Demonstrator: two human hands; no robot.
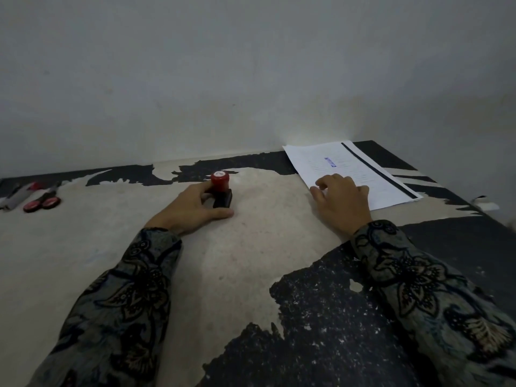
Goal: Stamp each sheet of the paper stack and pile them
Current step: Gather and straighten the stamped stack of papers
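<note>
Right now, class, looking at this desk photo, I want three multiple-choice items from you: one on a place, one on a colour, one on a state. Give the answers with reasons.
1. Where does the paper stack lie on the table?
A. far right, by the wall
B. far left, beside the scissors
C. at the near edge

2. What colour is the knob of the stamp?
A. blue
B. red
C. green

3. What is the right hand doing?
A. lifting the stamp
B. hanging off the table
C. resting on the top sheet

Answers:
1 A: the stack sits at the right, its far corner against the wall.
2 B: the round top is red above a black base.
3 C: its fingers lie on the sheet's near corner, while the left hand holds the stamp.
</note>
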